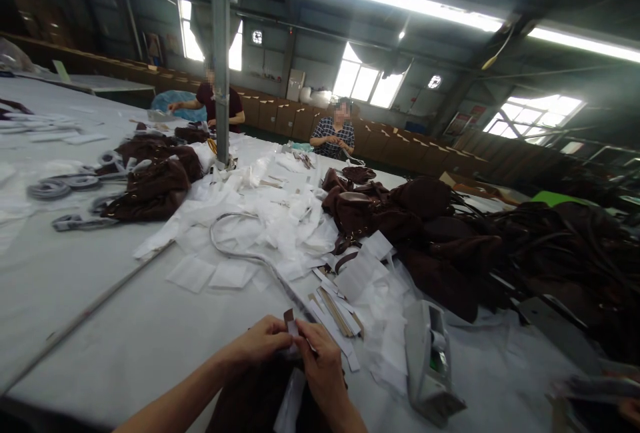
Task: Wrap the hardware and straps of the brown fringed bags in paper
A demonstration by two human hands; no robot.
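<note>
At the near table edge, a dark brown bag [250, 396] lies below both hands, partly hidden by them. My left hand [265, 340] and my right hand [320, 356] are closed and meet over it. Between their fingertips they pinch a small strip [289, 320], brown at its tip and white lower down. A strap in pale wrapping [273, 266] curves across the table to just behind my right hand. Another white wrapped piece [290, 403] lies over the bag. Beside my right hand are several white and brown card strips [337, 313].
A grey tape dispenser [425, 360] stands on the right. Brown bags pile up at the right [425, 220] and left [155, 183]. White paper sheets [280, 213] spread over the middle, near a metal post [220, 60]. Two people [333, 133] stand across the table.
</note>
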